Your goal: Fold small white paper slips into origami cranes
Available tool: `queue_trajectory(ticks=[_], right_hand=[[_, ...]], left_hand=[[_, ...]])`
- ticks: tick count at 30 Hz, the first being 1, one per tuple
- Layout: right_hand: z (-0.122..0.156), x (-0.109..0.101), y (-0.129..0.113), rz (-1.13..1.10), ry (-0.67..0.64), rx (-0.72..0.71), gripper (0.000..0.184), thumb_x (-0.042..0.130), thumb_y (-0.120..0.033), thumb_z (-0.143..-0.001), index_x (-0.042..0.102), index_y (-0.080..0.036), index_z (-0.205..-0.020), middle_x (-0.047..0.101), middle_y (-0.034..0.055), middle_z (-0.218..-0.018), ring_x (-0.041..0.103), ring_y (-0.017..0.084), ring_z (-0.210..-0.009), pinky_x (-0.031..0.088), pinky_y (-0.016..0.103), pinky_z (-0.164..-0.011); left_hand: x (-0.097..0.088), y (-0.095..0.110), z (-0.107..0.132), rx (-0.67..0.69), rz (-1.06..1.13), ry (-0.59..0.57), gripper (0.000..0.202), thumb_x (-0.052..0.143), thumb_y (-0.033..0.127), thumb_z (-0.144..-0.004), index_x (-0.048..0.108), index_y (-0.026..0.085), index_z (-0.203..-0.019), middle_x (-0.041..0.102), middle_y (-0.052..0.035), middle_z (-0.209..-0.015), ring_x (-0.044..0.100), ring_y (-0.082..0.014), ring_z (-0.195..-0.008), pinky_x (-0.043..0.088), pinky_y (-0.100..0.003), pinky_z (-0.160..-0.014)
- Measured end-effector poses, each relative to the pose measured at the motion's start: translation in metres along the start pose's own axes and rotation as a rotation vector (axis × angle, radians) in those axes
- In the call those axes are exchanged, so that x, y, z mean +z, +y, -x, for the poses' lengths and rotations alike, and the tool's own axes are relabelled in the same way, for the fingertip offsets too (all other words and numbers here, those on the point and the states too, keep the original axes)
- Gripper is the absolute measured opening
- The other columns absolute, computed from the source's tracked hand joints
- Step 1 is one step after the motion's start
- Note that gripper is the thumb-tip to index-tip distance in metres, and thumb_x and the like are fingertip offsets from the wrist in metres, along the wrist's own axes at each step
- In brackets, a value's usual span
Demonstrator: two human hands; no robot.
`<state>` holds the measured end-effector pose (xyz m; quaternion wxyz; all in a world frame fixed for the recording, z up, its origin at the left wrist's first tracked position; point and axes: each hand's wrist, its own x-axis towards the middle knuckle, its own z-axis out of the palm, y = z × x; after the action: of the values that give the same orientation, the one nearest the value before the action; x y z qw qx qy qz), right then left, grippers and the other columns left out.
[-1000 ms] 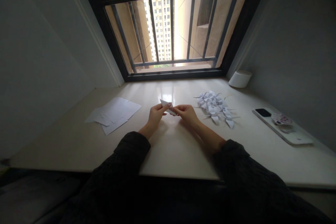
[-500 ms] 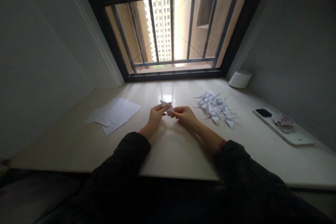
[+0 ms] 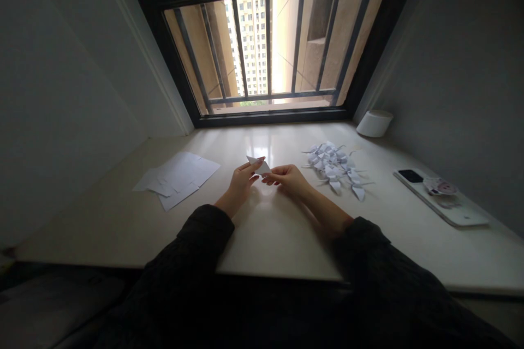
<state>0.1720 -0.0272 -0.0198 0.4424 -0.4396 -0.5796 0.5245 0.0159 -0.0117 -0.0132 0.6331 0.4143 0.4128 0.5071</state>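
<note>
Between my hands, over the middle of the white tabletop, is a small folded piece of white paper (image 3: 261, 166) with pointed corners. My left hand (image 3: 243, 179) pinches its left side, thumb on top and fingers beneath. At its lower right corner, my right hand (image 3: 286, 175) grips the edge between thumb and fingers. To the right lies a heap of small folded paper cranes (image 3: 329, 161). On the left, several white paper sheets (image 3: 184, 172) overlap one another.
A white phone (image 3: 442, 199) with a round grip on its back lies at the right. Near the window's right corner stands a white cylindrical object (image 3: 374, 123). The barred window (image 3: 266, 49) rises behind the tabletop (image 3: 278, 240), with walls on both sides.
My left hand has shifted slightly left, and its fingers sit a little farther from my right hand. More of the folded paper's face shows between them.
</note>
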Motion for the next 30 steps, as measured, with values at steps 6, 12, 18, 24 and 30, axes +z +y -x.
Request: queue_trajectory(ticks=[6, 12, 18, 24, 30], right_hand=[[0.000, -0.001, 0.001, -0.019, -0.015, 0.014, 0.035, 0.071, -0.049, -0.063, 0.074, -0.017, -0.075, 0.073, 0.0080, -0.072, 0.063, 0.015, -0.063, 0.041, 0.026, -0.059], [0.000, -0.001, 0.003, -0.017, 0.000, 0.025, 0.036, 0.072, -0.050, -0.062, 0.074, -0.016, -0.074, 0.073, 0.0090, -0.075, 0.062, 0.015, -0.063, 0.041, 0.026, -0.060], [0.000, -0.001, 0.002, -0.006, 0.003, 0.014, 0.035, 0.071, -0.049, -0.063, 0.074, -0.017, -0.074, 0.073, 0.0085, -0.074, 0.062, 0.015, -0.062, 0.041, 0.026, -0.060], [0.001, -0.001, 0.001, -0.002, 0.013, 0.020, 0.035, 0.071, -0.050, -0.062, 0.074, -0.017, -0.074, 0.073, 0.0085, -0.074, 0.063, 0.015, -0.062, 0.041, 0.026, -0.059], [-0.001, -0.001, 0.005, 0.012, 0.000, 0.017, 0.035, 0.071, -0.050, -0.063, 0.075, -0.017, -0.074, 0.073, 0.0086, -0.073, 0.063, 0.015, -0.062, 0.041, 0.026, -0.059]], left_hand=[[-0.001, -0.001, -0.002, 0.032, -0.030, -0.004, 0.037, 0.075, 0.040, -0.061, 0.073, 0.021, -0.093, 0.067, -0.0067, -0.092, 0.058, -0.0150, -0.077, 0.041, -0.026, -0.068], [-0.001, 0.003, -0.001, 0.130, -0.141, 0.048, 0.038, 0.075, 0.044, -0.061, 0.074, 0.020, -0.090, 0.069, -0.0066, -0.088, 0.058, -0.0160, -0.077, 0.041, -0.027, -0.068], [-0.004, 0.010, 0.001, 0.109, -0.163, 0.044, 0.038, 0.075, 0.044, -0.060, 0.074, 0.020, -0.089, 0.069, -0.0083, -0.091, 0.059, -0.0183, -0.082, 0.040, -0.028, -0.068], [-0.005, 0.013, 0.001, 0.078, -0.144, 0.017, 0.039, 0.074, 0.046, -0.062, 0.074, 0.020, -0.091, 0.069, -0.0085, -0.092, 0.060, -0.0186, -0.083, 0.039, -0.027, -0.068], [-0.006, 0.020, 0.003, 0.074, -0.151, 0.059, 0.040, 0.074, 0.047, -0.061, 0.073, 0.018, -0.089, 0.068, -0.0092, -0.091, 0.059, -0.0199, -0.086, 0.040, -0.028, -0.070]])
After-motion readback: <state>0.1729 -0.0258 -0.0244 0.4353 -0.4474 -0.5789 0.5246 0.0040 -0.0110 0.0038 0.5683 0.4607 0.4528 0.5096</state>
